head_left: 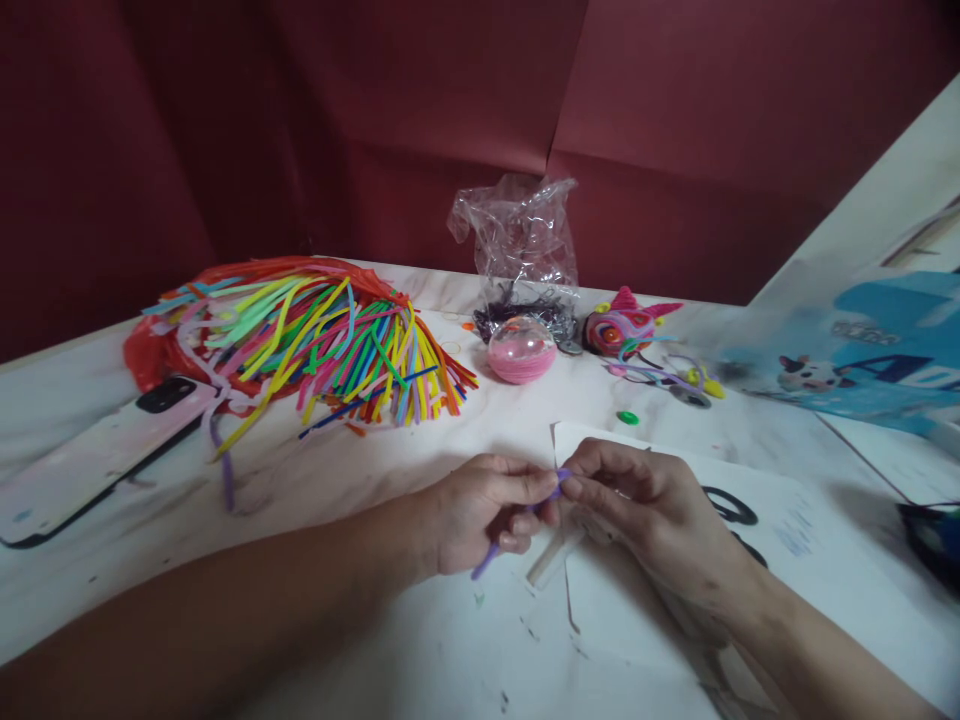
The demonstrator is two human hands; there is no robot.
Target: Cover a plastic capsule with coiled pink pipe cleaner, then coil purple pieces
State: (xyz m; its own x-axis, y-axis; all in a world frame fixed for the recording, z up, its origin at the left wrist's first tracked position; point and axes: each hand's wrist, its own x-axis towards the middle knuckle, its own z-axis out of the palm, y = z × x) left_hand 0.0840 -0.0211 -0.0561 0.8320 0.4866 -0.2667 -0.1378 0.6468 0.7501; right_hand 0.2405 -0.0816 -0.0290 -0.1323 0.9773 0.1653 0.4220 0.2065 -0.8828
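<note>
**Both hands pinched on one purple stem**

Head view, lower centre: left hand (480, 512) and right hand (649, 510) meet fingertip to fingertip. Each is closed on the purple pipe cleaner (486, 560) above the white sheet (795, 520), and the paired grip apparently steadies it. Multicoloured pipe cleaners (322, 345) are heaped upper left, within reach.

The light was dim and even. The red backdrop (300, 120) lay dark, faint shadows marked the pale table (337, 480), and the picture looked soft, bowed near its edges.
</note>
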